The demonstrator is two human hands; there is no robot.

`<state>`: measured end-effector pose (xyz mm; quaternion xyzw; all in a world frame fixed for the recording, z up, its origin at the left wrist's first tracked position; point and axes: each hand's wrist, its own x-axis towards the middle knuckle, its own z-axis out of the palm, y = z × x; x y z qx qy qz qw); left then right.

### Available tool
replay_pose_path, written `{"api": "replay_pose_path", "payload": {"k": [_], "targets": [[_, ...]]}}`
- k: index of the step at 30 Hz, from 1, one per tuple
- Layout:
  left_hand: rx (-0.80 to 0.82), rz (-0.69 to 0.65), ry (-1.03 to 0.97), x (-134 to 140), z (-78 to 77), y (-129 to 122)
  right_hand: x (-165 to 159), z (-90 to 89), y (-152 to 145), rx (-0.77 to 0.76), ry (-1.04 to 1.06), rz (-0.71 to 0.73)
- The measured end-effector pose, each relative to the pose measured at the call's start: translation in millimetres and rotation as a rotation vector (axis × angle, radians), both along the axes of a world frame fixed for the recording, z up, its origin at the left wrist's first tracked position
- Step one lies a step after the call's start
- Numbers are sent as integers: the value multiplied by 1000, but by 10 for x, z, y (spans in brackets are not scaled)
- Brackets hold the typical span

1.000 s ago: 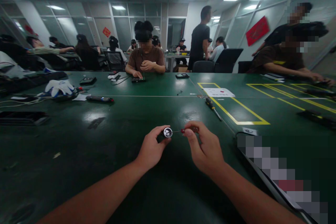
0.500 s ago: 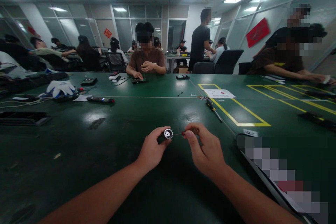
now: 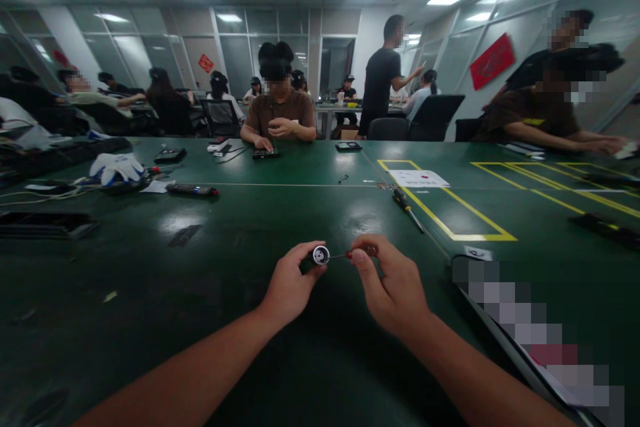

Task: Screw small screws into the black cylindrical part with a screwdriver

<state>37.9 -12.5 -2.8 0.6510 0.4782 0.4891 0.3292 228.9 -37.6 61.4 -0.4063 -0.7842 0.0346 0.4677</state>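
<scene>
Between the thumb and fingers of my left hand is a small round part with a silvery rim and a pale, holed face turned toward me. My right hand is closed on the brownish-red handle of a small screwdriver. Its thin shaft points left and reaches the right side of the round part; whether the tip touches or enters it I cannot make out. Both hands are held above the green table.
A black-and-yellow screwdriver lies beyond my right hand, beside a yellow tape outline and a white sheet. A dark tool and white gloves are at left. A dark-edged tray sits right. Co-workers sit opposite.
My hands, the round part and the small screwdriver have hardly moved. In the background, the standing person has raised a hand holding something small.
</scene>
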Motion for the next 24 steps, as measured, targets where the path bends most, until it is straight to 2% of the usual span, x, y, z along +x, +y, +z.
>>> {"api": "replay_pose_path", "payload": {"k": [7,15,24], "targets": [[1,-7,-4,5,19,-18,2,-19,3,37,25,-9],[18,-4,7,-1,-38,13,13,-12,17,28,-13,-15],[11,-9,0,14,10,-13,-10,-6,-3,24,2,11]]}}
